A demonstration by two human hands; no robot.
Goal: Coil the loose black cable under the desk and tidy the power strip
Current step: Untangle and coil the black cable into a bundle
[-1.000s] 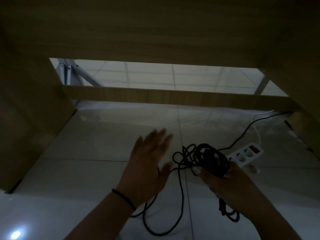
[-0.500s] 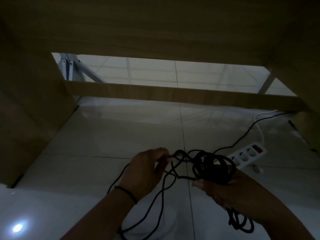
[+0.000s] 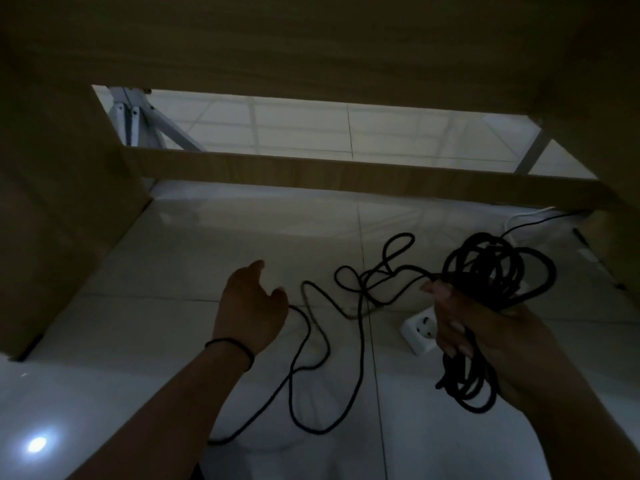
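Note:
Under the desk, my right hand (image 3: 485, 341) grips a bundle of coiled black cable (image 3: 483, 268); loops stick out above and hang below the fist. From the bundle a loose, tangled strand runs left across the floor tiles to my left hand (image 3: 249, 306), whose curled fingers appear to hold it, then trails down toward me. The white power strip (image 3: 417, 329) lies on the floor just left of my right hand and is mostly hidden behind it; one socket shows.
Wooden desk panels stand at the left (image 3: 52, 220) and right (image 3: 620, 244), with a low wooden crossbar (image 3: 346, 174) at the back. A white cord (image 3: 519, 216) and a thin black lead run toward the back right corner. White metal legs (image 3: 138, 123) stand beyond the desk.
My left hand took hold of a strand near the bundle and has pulled it left, stretching the tangle out. My right hand with the coil has shifted right and up, covering more of the power strip.

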